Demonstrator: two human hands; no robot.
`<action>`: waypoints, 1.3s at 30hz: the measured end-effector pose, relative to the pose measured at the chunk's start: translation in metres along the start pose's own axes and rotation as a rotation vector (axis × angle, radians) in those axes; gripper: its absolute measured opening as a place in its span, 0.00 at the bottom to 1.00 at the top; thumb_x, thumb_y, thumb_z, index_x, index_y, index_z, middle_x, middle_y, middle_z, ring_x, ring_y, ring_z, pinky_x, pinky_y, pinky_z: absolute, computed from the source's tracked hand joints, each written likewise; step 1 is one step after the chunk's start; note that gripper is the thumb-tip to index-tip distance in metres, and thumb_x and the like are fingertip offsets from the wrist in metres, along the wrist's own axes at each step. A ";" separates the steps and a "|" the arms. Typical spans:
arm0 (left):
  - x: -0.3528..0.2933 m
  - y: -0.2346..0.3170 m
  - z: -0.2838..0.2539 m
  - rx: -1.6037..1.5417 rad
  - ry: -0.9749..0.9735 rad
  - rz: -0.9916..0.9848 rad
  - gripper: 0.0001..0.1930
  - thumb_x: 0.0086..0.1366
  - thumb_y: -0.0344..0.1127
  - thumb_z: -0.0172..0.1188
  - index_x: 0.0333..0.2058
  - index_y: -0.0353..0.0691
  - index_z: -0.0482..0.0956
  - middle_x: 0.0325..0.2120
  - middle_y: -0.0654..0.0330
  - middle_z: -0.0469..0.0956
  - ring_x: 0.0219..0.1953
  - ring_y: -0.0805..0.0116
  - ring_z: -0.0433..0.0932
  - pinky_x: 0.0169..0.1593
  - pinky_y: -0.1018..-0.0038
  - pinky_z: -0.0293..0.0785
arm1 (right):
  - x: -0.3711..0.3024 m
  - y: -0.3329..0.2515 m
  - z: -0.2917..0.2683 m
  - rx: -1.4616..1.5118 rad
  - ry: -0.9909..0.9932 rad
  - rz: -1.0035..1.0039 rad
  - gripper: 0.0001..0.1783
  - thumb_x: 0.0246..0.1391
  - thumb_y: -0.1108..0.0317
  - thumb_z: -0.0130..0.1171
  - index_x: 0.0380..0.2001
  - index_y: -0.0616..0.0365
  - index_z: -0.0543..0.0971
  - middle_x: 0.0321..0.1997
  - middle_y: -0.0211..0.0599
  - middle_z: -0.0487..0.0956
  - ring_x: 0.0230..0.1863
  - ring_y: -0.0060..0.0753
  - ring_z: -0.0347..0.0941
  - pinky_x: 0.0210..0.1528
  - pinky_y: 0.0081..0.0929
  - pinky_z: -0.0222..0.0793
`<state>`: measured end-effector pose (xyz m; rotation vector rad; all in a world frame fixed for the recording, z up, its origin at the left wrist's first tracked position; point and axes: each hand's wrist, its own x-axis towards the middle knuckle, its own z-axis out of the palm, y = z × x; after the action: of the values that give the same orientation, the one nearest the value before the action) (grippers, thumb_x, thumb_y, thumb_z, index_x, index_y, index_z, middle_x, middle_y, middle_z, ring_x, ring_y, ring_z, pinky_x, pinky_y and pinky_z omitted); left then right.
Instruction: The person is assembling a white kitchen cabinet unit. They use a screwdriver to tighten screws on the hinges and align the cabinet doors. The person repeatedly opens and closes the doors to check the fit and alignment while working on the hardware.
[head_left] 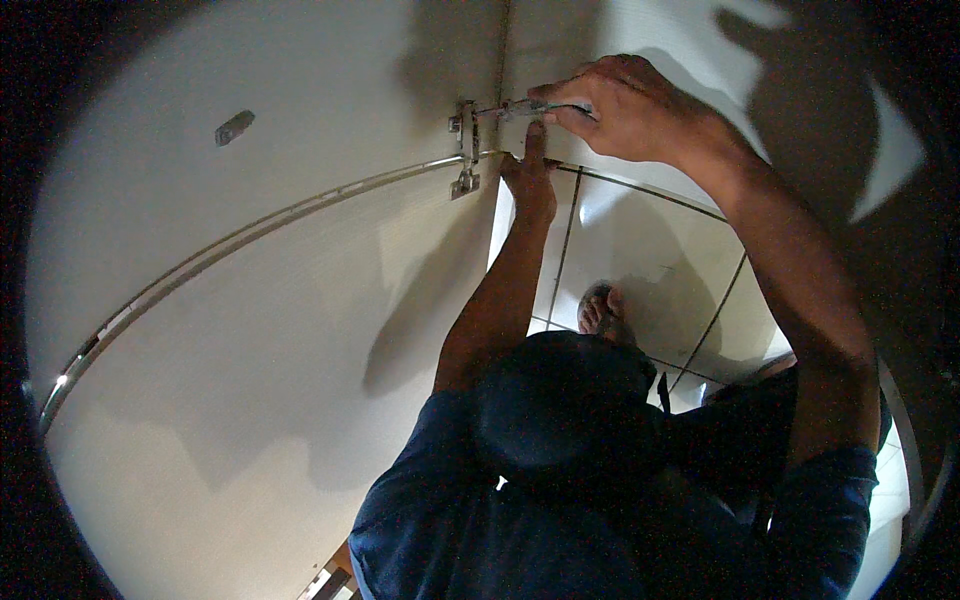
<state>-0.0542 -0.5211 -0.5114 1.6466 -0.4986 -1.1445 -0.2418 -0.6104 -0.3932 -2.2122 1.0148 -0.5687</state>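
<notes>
My right hand [625,108] reaches in from the right, thumb and fingers pinched on a slim metal tool [565,106]. What kind of tool it is does not show clearly. Its far end points left at a metal hinge-like fitting [466,150] mounted on the white panel [300,290]. Just below the tool is my left hand [530,185], with one finger stretched up close to it and the thumb apart. The left hand rests near the corner where the panel meets the white wall. Whether that finger touches the tool I cannot tell.
A shiny metal strip [255,228] runs along the panel to the fitting. Higher up sits a small grey piece [235,128]. A bare foot [600,310] stands on the tiled floor [660,240] in the corner. Shadows fall across the wall [690,60] at right.
</notes>
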 end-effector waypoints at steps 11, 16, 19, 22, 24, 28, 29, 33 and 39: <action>0.018 -0.017 -0.022 -0.140 -0.182 -0.026 0.32 0.64 0.46 0.66 0.61 0.39 0.64 0.51 0.59 0.73 0.49 0.67 0.74 0.49 0.68 0.75 | 0.008 -0.005 -0.010 -0.284 -0.062 -0.167 0.18 0.60 0.57 0.56 0.52 0.44 0.80 0.35 0.42 0.80 0.38 0.48 0.79 0.42 0.44 0.76; 0.017 -0.022 -0.033 -0.185 -0.233 0.021 0.23 0.67 0.51 0.61 0.54 0.46 0.72 0.44 0.63 0.73 0.41 0.72 0.73 0.41 0.71 0.76 | 0.003 -0.003 0.003 -0.448 0.010 -0.256 0.19 0.61 0.58 0.55 0.56 0.38 0.77 0.35 0.36 0.77 0.34 0.41 0.78 0.36 0.39 0.77; 0.013 -0.025 -0.040 -0.158 -0.288 0.091 0.34 0.62 0.49 0.67 0.60 0.36 0.64 0.50 0.58 0.73 0.41 0.68 0.77 0.43 0.67 0.80 | 0.007 -0.011 0.002 -0.488 -0.027 -0.248 0.20 0.60 0.57 0.56 0.56 0.36 0.77 0.33 0.35 0.77 0.32 0.39 0.79 0.34 0.38 0.78; 0.008 -0.013 -0.028 -0.038 -0.246 0.032 0.33 0.61 0.47 0.68 0.57 0.36 0.65 0.47 0.59 0.74 0.39 0.69 0.78 0.40 0.69 0.81 | 0.008 -0.001 0.002 -0.469 -0.016 -0.248 0.20 0.59 0.56 0.57 0.56 0.34 0.77 0.31 0.35 0.78 0.32 0.39 0.79 0.34 0.39 0.78; 0.004 -0.006 -0.022 -0.079 -0.190 -0.004 0.32 0.60 0.45 0.69 0.55 0.37 0.66 0.46 0.59 0.74 0.38 0.70 0.78 0.38 0.70 0.82 | 0.004 -0.002 0.006 -0.425 -0.032 -0.192 0.21 0.59 0.55 0.57 0.56 0.33 0.77 0.30 0.35 0.78 0.32 0.39 0.80 0.34 0.38 0.78; 0.001 -0.006 -0.024 -0.132 -0.140 -0.052 0.32 0.58 0.42 0.71 0.56 0.40 0.65 0.47 0.57 0.74 0.40 0.68 0.78 0.37 0.71 0.81 | 0.003 -0.002 0.006 -0.397 -0.012 -0.163 0.21 0.59 0.54 0.57 0.56 0.33 0.77 0.31 0.34 0.80 0.34 0.40 0.80 0.37 0.40 0.77; 0.000 -0.003 -0.022 -0.141 -0.144 -0.053 0.31 0.58 0.42 0.70 0.56 0.40 0.65 0.47 0.57 0.74 0.41 0.67 0.79 0.37 0.70 0.81 | 0.003 -0.003 0.003 -0.380 -0.031 -0.141 0.20 0.59 0.54 0.57 0.56 0.33 0.78 0.32 0.35 0.80 0.35 0.41 0.80 0.38 0.40 0.77; -0.002 0.000 -0.019 -0.109 -0.130 -0.049 0.32 0.59 0.40 0.70 0.56 0.40 0.64 0.49 0.57 0.73 0.45 0.65 0.78 0.38 0.67 0.81 | -0.001 -0.002 0.005 -0.228 -0.009 -0.099 0.19 0.62 0.52 0.55 0.55 0.33 0.79 0.40 0.38 0.83 0.40 0.47 0.80 0.46 0.44 0.75; 0.004 -0.011 -0.034 -0.023 -0.252 0.019 0.30 0.60 0.41 0.69 0.56 0.41 0.64 0.47 0.61 0.74 0.41 0.68 0.77 0.41 0.65 0.80 | 0.001 -0.022 -0.015 0.009 -0.155 0.123 0.18 0.61 0.50 0.55 0.46 0.44 0.85 0.46 0.46 0.83 0.46 0.54 0.78 0.53 0.43 0.72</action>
<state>-0.0252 -0.5021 -0.5224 1.4824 -0.6569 -1.3471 -0.2395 -0.6054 -0.3670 -2.1322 1.0559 -0.3406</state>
